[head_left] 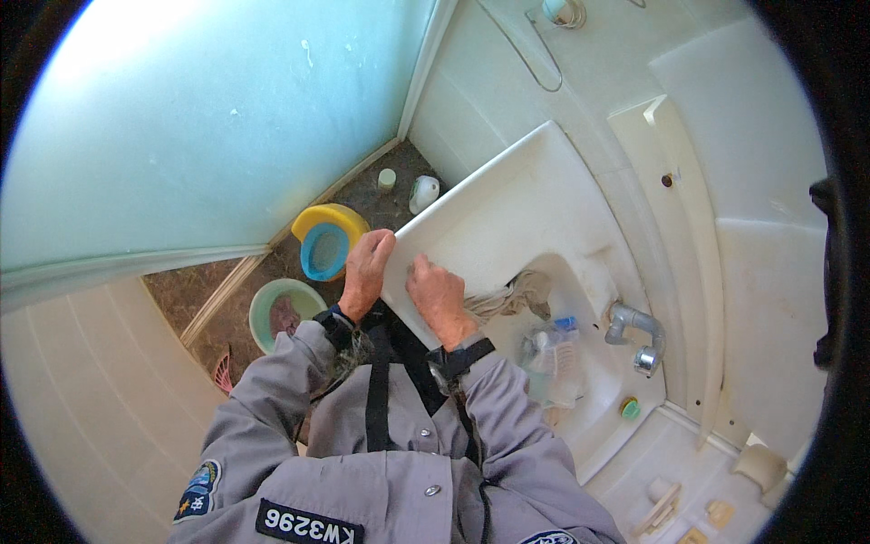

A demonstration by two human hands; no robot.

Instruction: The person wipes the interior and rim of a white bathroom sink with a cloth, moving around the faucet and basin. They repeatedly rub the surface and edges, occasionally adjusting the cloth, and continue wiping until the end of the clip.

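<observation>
My left hand [369, 268] is at the left corner of a white washbasin counter [503, 197], fingers together and bent. Whether it grips the edge I cannot tell. Just to its right, over the counter's flat part, my right hand [437, 292] has its fingers curled in. Its palm faces away, so anything inside it is hidden. A wet greyish-beige cloth [530, 294] lies over the rim into the bowl, beside my right hand. Lower in the bowl sits a clear plastic container [554, 360] with a blue cap [565, 324].
A chrome faucet [635, 333] rises at the bowl's right. A green-lidded item [630, 408] sits on the counter. On the floor at left are a yellow-and-blue child's potty [333, 217] and a pale green bucket [262, 316]. Frosted glass [224, 136] stands beyond them.
</observation>
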